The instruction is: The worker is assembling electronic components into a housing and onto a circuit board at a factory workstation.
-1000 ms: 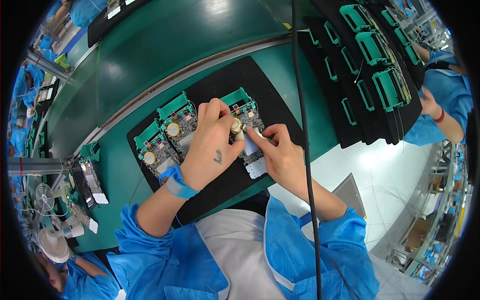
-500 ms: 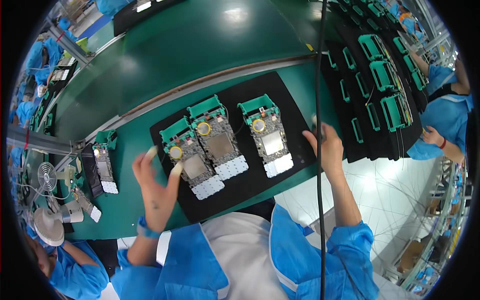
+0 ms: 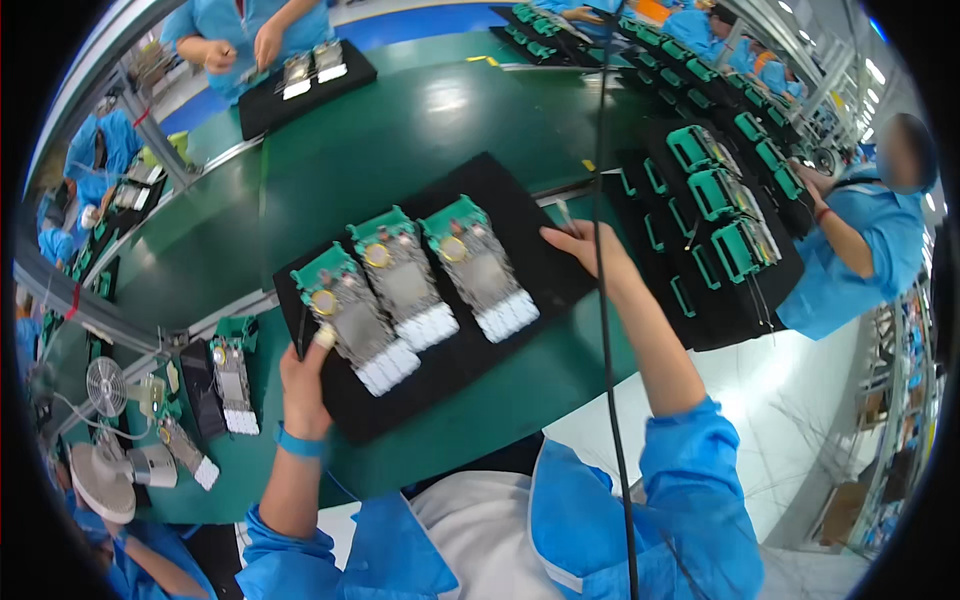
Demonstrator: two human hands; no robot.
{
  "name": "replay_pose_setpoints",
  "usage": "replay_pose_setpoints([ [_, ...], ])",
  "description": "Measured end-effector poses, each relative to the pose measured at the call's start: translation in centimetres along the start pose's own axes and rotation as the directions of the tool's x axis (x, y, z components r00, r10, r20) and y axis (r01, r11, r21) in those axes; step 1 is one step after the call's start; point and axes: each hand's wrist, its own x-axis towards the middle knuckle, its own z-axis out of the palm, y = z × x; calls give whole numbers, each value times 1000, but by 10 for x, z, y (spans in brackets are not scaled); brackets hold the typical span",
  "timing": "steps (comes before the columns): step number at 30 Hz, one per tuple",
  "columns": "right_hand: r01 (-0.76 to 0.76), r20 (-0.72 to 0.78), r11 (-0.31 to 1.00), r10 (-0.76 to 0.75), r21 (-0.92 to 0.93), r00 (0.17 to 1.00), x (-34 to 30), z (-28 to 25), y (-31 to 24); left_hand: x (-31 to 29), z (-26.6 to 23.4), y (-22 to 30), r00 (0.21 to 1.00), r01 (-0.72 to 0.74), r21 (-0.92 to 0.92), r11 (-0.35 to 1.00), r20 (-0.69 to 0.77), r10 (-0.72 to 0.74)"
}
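Both hands grip a black mat-like board (image 3: 400, 415) by its opposite sides. My left hand (image 3: 303, 390) is closed on the left edge, its thumb, in a pale finger cot, lying on top beside the nearest circuit board. On the far right edge my right hand (image 3: 592, 250) is closed, thumb on top and a pale-tipped finger beyond the edge. Three circuit boards lie on the black board: a left one (image 3: 362, 325), a middle one (image 3: 408, 285) and a right one (image 3: 480, 270). Each has a green plastic frame, a round yellow-rimmed part and a white end.
At left, another circuit board (image 3: 234, 385) lies near a small fan (image 3: 106, 385). Black boards with green frames (image 3: 735, 250) stand at right, beside a co-worker (image 3: 860, 235). Across the green table (image 3: 400, 130), another person works over a black board (image 3: 360, 65). A black cable (image 3: 612, 400) hangs in front.
My hands have closed on the black board's sides. The board has moved away from me, over the table's rail, with the three circuit boards on it. The head view has shifted too.
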Motion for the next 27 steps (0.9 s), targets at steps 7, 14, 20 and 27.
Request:
replay_pose_setpoints([
  [7, 226, -174, 769, -400, -598, 900, -15, 12, -31, 163, -12, 4, 999, -45, -316, 948, -19, 41],
  [14, -338, -633, 542, -718, -770, 290, -96, -154, -47, 231, 29, 10, 544, -483, 337, 808, -608, 578],
  [20, -599, -765, 492, -272, -631, 583, -126, -342, 49, 106, 139, -46, 587, -799, 197, 569, 462, 665],
  [27, -551, -761, 526, -472, -648, 445, -142, -331, 28, -3, 195, -106, 484, -128, 255, 958, 860, -164],
])
